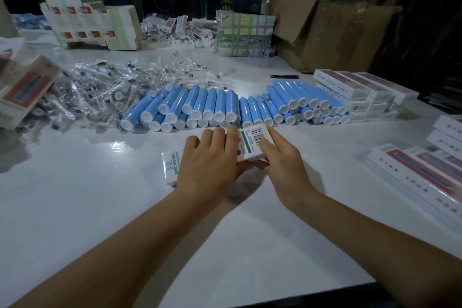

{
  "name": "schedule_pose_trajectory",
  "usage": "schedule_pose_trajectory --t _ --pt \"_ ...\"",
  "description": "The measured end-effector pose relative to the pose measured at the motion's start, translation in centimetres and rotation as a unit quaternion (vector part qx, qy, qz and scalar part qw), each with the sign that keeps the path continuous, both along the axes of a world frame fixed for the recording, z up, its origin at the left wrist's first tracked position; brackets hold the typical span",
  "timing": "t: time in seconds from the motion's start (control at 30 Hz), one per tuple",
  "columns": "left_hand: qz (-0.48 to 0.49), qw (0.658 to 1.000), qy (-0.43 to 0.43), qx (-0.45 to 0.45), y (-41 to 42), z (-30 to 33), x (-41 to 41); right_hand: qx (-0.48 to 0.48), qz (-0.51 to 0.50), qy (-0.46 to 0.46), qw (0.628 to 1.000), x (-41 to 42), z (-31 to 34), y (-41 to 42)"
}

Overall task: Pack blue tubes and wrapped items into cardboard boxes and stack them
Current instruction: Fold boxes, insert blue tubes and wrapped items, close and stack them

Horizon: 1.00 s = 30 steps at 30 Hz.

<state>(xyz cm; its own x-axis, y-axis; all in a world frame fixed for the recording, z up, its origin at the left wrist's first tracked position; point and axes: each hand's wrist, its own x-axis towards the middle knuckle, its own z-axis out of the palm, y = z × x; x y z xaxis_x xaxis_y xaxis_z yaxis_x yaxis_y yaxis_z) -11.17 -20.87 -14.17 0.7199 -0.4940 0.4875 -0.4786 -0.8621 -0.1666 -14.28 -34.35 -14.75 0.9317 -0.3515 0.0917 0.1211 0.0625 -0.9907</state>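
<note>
White barcoded box lies flat before blue tubes.

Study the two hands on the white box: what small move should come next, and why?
Probably set the white box on a finished stack at the right. Both hands, left and right, grip it, its barcoded end looks closed, and no blue tubes are held.
</note>
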Motion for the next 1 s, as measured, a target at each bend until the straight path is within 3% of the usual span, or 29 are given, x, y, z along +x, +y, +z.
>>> schedule_pose_trajectory --t 0.3,0.43,0.63,0.87,1.0 --pt "0.017 0.999 0.005 0.043 0.0 -0.3 0.0 -0.203 -0.046 -0.005 0.978 -0.8 -0.5 0.8" --pt "0.008 0.999 -0.011 0.030 0.2 -0.3 -0.1 -0.185 -0.031 -0.006 0.982 -0.8 -0.4 0.7" --pt "-0.002 1.000 -0.005 0.031 0.1 -0.6 0.2 -0.078 0.007 0.009 0.997 -0.2 -0.2 0.3" --pt "0.011 0.998 -0.023 0.049 -0.1 -1.1 0.6 -0.114 0.030 0.006 0.993 -0.2 -0.4 0.4" --pt "0.002 0.999 -0.027 0.036 0.1 -1.0 0.5 -0.089 0.063 -0.005 0.994 -0.4 -0.1 0.2"
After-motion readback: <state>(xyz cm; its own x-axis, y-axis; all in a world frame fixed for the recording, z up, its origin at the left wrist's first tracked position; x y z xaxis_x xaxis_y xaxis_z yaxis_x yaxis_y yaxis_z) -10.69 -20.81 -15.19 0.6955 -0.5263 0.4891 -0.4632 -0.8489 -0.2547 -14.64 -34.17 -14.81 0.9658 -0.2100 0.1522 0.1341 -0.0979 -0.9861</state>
